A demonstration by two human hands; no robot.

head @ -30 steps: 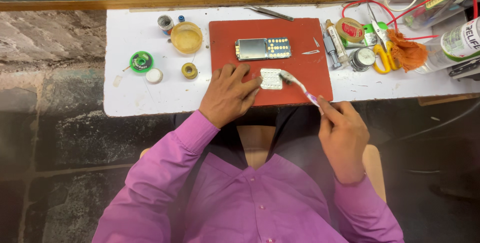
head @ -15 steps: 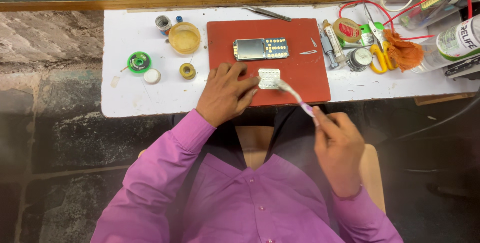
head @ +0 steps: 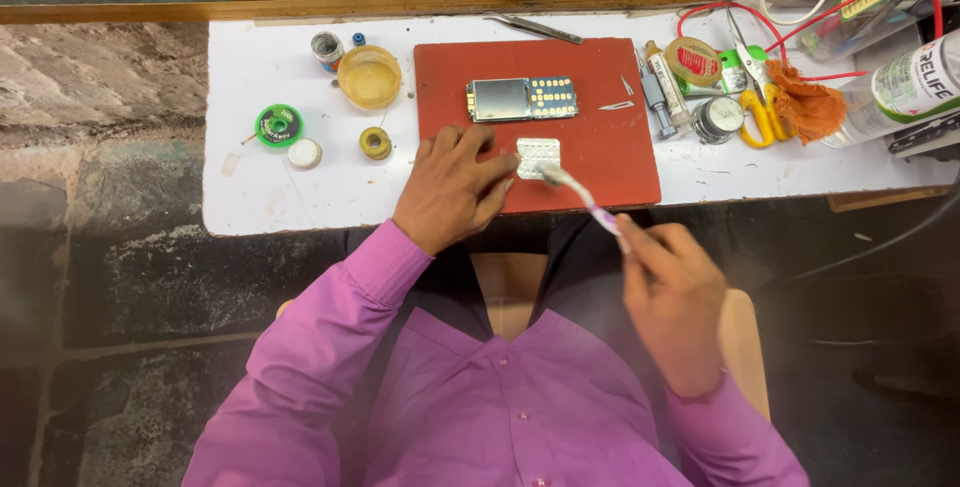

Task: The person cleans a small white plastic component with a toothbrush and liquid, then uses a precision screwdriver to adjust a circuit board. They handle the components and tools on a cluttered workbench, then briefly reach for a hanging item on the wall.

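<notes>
My left hand (head: 452, 187) rests on the red mat (head: 600, 137), its fingertips pressing the left edge of a small white keypad piece (head: 538, 157). In my right hand (head: 672, 299) is a toothbrush (head: 585, 205), whose bristled head touches the keypad piece's lower right corner. Farther back on the mat lies an opened phone board (head: 522, 99) with a screen and a yellow-dotted key area.
On the white table (head: 250, 197) sit a yellow-lidded jar (head: 369, 76), a green solder wick reel (head: 278, 126), a white cap (head: 304, 153), a small yellow spool (head: 376, 143), tweezers (head: 535, 28), yellow-handled scissors (head: 755, 112), an orange cloth (head: 808, 107), a tape roll (head: 693, 60) and a bottle (head: 910, 87).
My view has shifted a little. The right hand has drawn back towards my body, and the toothbrush head stays at the keypad piece. The left hand keeps holding the piece.
</notes>
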